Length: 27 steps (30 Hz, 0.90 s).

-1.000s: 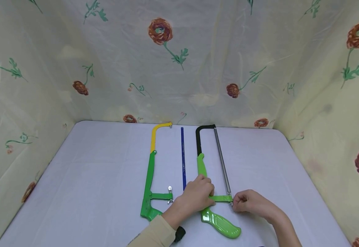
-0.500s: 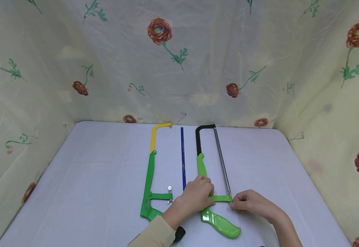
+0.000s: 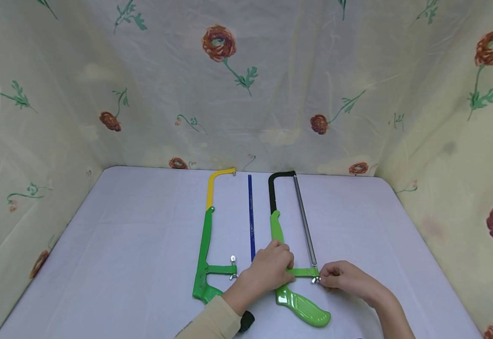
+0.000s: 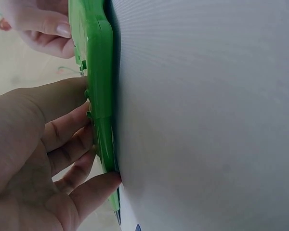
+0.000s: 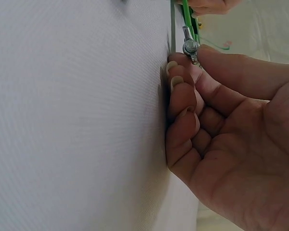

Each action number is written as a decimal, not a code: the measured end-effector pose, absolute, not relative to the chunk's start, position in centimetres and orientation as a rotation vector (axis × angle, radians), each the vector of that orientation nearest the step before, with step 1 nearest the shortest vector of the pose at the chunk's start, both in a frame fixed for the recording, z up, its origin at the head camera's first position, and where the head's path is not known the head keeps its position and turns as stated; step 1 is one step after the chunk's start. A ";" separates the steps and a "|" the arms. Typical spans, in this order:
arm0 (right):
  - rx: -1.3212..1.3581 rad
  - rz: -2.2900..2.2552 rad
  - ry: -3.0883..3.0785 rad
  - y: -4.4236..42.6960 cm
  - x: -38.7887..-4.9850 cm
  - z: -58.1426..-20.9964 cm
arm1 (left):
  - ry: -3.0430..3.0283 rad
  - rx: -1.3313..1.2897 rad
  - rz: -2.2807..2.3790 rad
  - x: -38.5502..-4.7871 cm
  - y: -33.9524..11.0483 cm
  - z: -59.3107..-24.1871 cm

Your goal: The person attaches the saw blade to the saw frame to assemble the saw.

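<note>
A hacksaw [image 3: 301, 307] with a light green handle and black front frame lies flat on the table, a grey blade [image 3: 305, 219] running along its right side. My left hand [image 3: 270, 264] grips its frame just above the handle; in the left wrist view, thumb and fingertips press on the green frame [image 4: 100, 82]. At the end of the green crosspiece sits a silver wing nut [image 5: 190, 46]. My right hand [image 3: 350, 281] pinches it between thumb and index finger, the other fingers curled beside the tabletop.
Left of the hacksaw lies a loose blue blade [image 3: 252, 216], its near end hidden by my left hand. Farther left is a second hacksaw [image 3: 204, 240], green and yellow, without a blade; my left forearm covers part of its handle. A flowered curtain [image 3: 271, 108] encloses the white table [image 3: 144, 254].
My right fingers shift slightly around the wing nut, which now shows more of its wings at the fingertips. The left hand and both hacksaws stay in place.
</note>
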State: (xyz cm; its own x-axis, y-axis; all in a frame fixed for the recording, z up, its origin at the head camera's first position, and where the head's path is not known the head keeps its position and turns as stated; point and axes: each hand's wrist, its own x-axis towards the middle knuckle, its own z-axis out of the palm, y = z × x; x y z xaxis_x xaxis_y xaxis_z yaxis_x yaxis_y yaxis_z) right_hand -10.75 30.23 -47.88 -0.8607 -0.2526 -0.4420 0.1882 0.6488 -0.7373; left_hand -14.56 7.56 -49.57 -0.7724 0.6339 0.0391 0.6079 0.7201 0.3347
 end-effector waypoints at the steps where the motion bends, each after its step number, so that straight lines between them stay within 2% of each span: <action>1: -0.049 -1.133 2.351 30.2 -10.8 -47.9 | 2.840 1.027 0.512 -14.6 7.6 -49.6; 27: -0.056 -1.111 2.387 29.9 -10.5 -47.7 | 2.843 1.027 0.503 -14.5 7.6 -49.7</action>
